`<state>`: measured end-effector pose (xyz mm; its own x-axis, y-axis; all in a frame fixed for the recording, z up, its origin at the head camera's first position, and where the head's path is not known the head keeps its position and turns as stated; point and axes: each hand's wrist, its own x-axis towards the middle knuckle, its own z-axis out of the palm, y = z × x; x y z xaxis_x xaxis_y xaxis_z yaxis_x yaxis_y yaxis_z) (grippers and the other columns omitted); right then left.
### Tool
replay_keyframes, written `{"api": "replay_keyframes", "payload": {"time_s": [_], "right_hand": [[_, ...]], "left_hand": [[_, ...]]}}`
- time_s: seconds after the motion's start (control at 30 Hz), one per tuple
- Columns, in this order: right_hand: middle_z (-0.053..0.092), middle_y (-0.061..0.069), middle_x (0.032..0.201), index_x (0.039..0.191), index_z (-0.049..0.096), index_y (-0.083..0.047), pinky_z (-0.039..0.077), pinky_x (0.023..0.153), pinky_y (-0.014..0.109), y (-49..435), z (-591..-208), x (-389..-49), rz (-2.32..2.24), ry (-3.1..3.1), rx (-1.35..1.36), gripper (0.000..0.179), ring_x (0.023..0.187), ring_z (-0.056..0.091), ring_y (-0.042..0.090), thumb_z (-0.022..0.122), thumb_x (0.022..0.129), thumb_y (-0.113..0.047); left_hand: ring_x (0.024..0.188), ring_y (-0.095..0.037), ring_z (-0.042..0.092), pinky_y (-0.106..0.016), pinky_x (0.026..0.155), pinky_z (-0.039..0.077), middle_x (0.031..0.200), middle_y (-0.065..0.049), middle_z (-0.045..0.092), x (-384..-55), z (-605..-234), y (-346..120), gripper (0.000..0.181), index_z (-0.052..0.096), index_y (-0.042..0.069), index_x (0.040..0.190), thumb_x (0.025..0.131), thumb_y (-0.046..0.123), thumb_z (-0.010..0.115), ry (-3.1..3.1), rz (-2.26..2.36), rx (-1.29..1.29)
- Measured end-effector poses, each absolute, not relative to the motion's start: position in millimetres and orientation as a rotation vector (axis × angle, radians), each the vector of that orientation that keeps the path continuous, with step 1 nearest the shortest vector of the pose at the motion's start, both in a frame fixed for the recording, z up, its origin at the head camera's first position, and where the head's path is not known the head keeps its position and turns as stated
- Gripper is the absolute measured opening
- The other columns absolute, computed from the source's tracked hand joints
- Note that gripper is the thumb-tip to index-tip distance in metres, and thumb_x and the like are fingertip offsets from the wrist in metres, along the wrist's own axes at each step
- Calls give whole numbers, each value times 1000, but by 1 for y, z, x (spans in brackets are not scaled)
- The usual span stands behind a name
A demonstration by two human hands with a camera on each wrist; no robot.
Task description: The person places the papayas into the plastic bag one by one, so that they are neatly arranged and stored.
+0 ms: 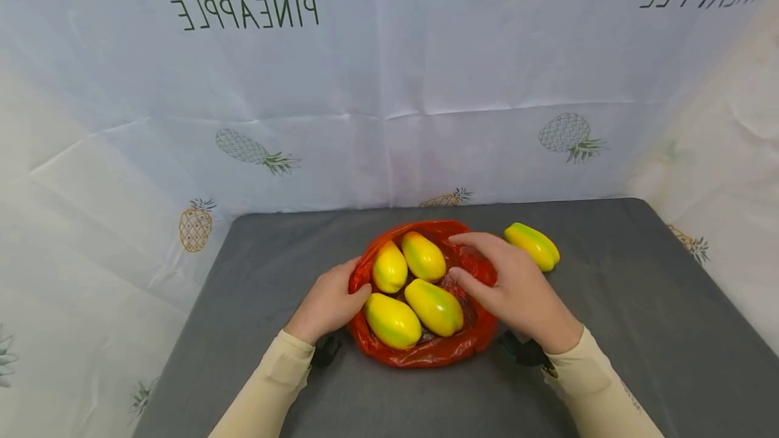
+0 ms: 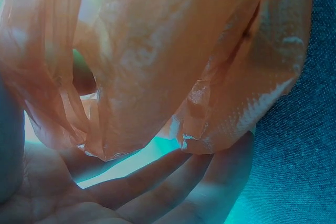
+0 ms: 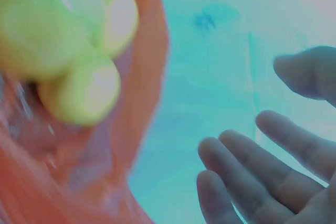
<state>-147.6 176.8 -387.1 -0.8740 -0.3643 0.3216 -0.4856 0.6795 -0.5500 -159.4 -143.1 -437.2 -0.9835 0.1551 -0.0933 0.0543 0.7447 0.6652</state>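
A red plastic bag (image 1: 420, 358) stands on the table with its mouth spread wide and its rim rolled down. Inside lie several glossy yellow-green papayas (image 1: 393, 320). My left hand (image 1: 328, 299) grips the bag's left rim, thumb over the edge and fingers along the outside; the left wrist view shows those fingers (image 2: 157, 187) under the thin plastic. Over the bag's right side hovers my right hand (image 1: 520, 293), thumb and fingers apart, with nothing held. One more papaya (image 1: 533, 247) lies on the table just beyond the right hand, which partly hides the bag's right rim.
The dark grey table (image 1: 639, 330) reaches back to a hanging white cloth (image 1: 389, 154) printed with pineapples. More of this cloth hangs at both sides. Dark wrist devices (image 1: 525, 350) sit under my wrists.
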Motion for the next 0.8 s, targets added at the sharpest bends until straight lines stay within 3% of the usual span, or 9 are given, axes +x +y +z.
{"api": "replay_keyframes", "payload": {"time_s": [0.23,0.6,0.8], "right_hand": [[73,11,137,148,63,-19,61,94,62,212,-378,-161,957,-2660,467,51,118,72,35,77,101,-31],[66,21,147,152,58,-15,55,101,69,252,-392,-177,969,-2760,266,58,127,67,47,71,103,-43],[59,26,154,156,52,-9,53,106,68,263,-406,-187,960,-2853,186,63,129,63,50,70,105,-39]], "left_hand": [[90,-17,67,-42,88,63,117,-2,75,-157,-440,-144,43,66,16,141,100,25,68,2821,1056,183],[86,-15,65,-36,82,62,112,0,74,-158,-442,-141,41,66,17,140,100,25,69,2808,1071,177],[88,-17,66,-38,83,63,114,-2,74,-158,-441,-141,43,65,16,141,100,25,69,2815,1051,167]]}}
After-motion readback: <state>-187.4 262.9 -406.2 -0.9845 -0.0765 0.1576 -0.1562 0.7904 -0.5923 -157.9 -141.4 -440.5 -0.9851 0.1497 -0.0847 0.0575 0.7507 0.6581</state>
